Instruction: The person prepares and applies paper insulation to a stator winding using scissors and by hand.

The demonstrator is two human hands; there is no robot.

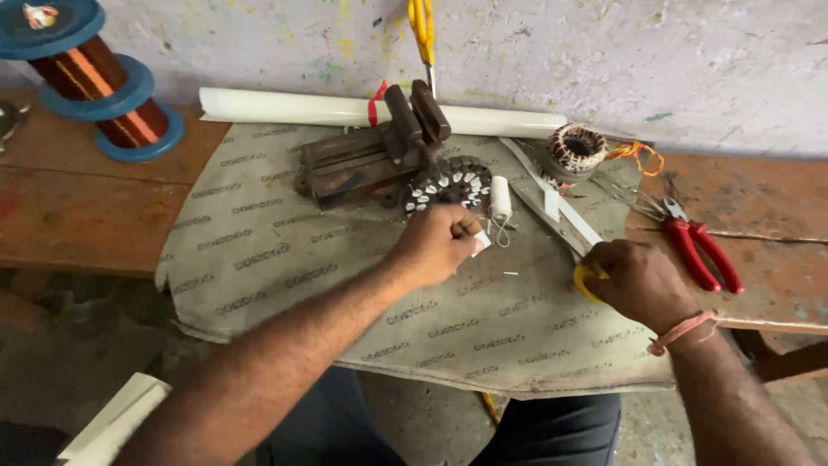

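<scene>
A person's left hand pinches a small white slip of paper between thumb and fingertips, holding it just above a printed grey sheet spread over a worn wooden workbench. The slip hangs just in front of a round motor stator core, whose slots show white liners and which sits against a rusty bench vise at the back of the sheet. A white thread spool stands upright just beside the core.

The right hand, with a reddish thread band at the wrist, is closed around the yellow handles of a pair of scissors; the long blades lie on the sheet, pointing toward the wall, with a white paper strip lying alongside them.

Farther right, red-handled pliers rest on the bare wood. A wound coil sits near the wall, next to a rolled white sheet tied with a red band. Two blue spools of copper wire stand at the bench's far left.
</scene>
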